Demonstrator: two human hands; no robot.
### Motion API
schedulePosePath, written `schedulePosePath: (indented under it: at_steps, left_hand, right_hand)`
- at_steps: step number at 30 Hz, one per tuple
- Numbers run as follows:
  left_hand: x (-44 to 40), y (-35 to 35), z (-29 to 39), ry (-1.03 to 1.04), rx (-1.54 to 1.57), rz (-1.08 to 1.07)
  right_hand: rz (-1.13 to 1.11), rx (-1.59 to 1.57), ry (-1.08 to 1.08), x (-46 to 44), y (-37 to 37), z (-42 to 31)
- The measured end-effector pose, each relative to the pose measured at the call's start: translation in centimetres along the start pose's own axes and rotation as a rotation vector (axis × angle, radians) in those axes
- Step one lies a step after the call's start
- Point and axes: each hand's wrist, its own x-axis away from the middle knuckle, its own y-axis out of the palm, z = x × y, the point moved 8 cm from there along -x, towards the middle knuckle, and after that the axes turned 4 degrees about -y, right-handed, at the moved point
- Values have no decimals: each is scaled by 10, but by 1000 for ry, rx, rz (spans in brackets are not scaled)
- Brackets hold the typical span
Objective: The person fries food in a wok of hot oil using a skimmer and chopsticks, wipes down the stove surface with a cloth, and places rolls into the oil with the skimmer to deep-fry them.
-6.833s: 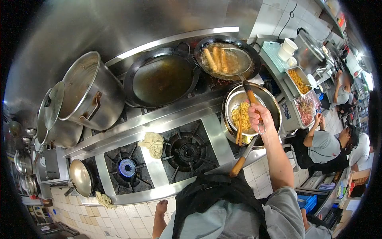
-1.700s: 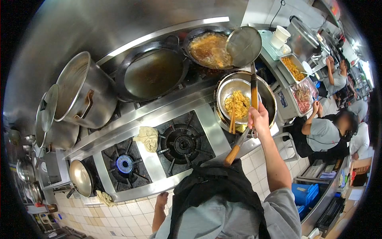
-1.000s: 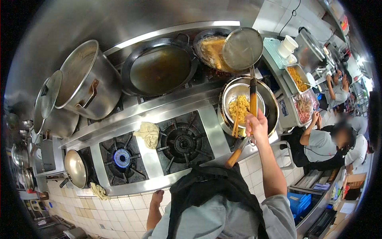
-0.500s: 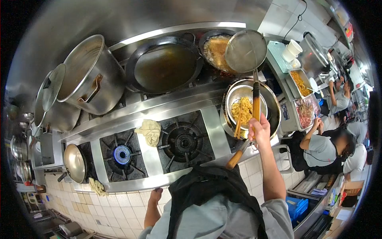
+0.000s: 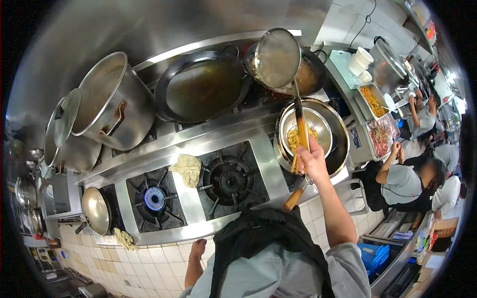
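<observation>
Steel stove [image 5: 192, 208], strainer [image 5: 277, 58] pointing away, slightly leftward

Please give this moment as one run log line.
right hand: holds strainer over right wok | left hand: nothing visibly held | front burner: lit

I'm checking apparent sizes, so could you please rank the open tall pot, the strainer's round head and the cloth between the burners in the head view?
Largest: open tall pot
Next: strainer's round head
Smallest: cloth

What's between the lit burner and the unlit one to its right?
In the head view, a steel strip, with a crumpled cloth lying toward its rear.
</observation>
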Motion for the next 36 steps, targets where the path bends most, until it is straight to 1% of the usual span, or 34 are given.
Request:
schedulePosePath:
  at_steps: [2,4,5,6,9,10,12,13,16,21,23,27,32,36]
  left_hand:
    - [-9,-4,-9,27,0,22]
    - [-6,-2,-8,38,13,-46]
    - [3,-2,2,62,-75,-57]
    - [9,-1,9,62,-76,-57]
    - [12,-1,12,67,-20,-64]
    - [10,-4,10,44,-6,-36]
    - [5,-6,7,23,8,-9]
    - [5,-8,10,40,-39,8]
    - [16,-6,25,41,-102,11]
    - [19,-2,27,3,-92,3]
    - [11,-3,17,-30,-119,-19]
    - [0,-6,6,-16,-63,-19]
    - [20,-6,31,38,-176,-28]
    - [30,-6,42,46,-181,-8]
  right_hand:
    - [-4,23,17,-1,0,6]
    - [-9,27,21,-2,-4,8]
    - [11,63,34,-1,-6,6]
    - [32,100,47,0,-10,6]
    - [60,136,37,-2,-31,12]
    - [61,137,37,-3,-37,16]
    - [103,198,-108,-8,-53,11]
    - [100,250,-146,-9,-60,10]
    - [154,317,-136,-11,-78,12]
    - [187,259,-165,-9,-86,10]
    - [169,112,-42,-3,-83,11]
    - [222,61,-39,0,-82,16]
    - [233,29,-31,6,-80,20]
    - [240,39,-35,7,-78,21]
